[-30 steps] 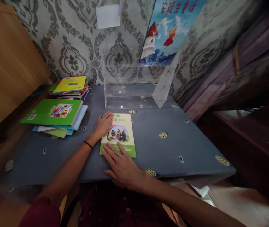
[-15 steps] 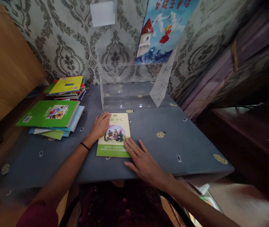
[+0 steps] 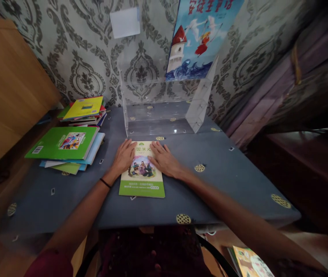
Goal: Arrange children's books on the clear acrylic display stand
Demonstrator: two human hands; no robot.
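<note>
A cream and green book with a picture of several figures on its cover lies closed on the table in front of me. My left hand rests flat along the book's upper left edge, its fingertips near the title. On the upper right part of the cover lies my right hand, fingers stretched out and thumb side toward me. Both hands touch the book without gripping it, and they hide parts of its side edges.
To the left are two stacks of books, one topped by a green book, the other by a yellow book. A clear acrylic rack stands behind, holding a blue picture book. The patterned blue tablecloth covers the table.
My right hand has slid from the book's lower right corner up to its upper right side. My left hand stays at the upper left edge. The view has shifted slightly.
</note>
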